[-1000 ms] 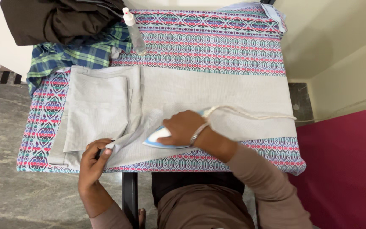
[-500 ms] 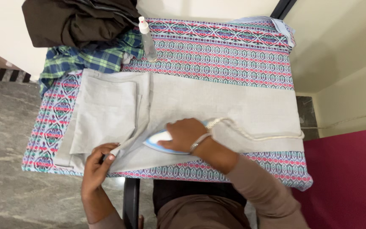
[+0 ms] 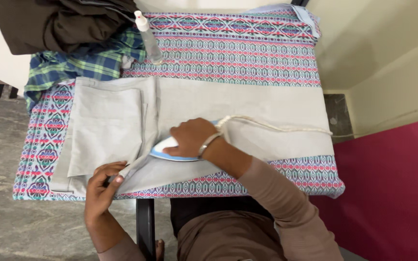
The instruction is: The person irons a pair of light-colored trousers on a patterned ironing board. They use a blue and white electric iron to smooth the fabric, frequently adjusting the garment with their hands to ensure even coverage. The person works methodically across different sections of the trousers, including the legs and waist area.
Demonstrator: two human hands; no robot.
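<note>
While a patterned cover (image 3: 247,48) spreads over the board, a grey garment (image 3: 247,104) lies flat across it, with a dark heap (image 3: 59,24), a plaid cloth (image 3: 81,65) and a spray bottle (image 3: 148,37) at the far left corner. On the garment's near part sits the iron (image 3: 168,150), the right hand (image 3: 193,137) closed round its handle, its pale cord (image 3: 276,126) trailing right. At the near edge, the left hand (image 3: 101,191) pinches the garment's hem between thumb and fingers.

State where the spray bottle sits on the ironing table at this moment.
In the head view the spray bottle lies tilted at the table's far left, beside the green plaid cloth and dark brown clothes, beyond the grey garment.
</note>
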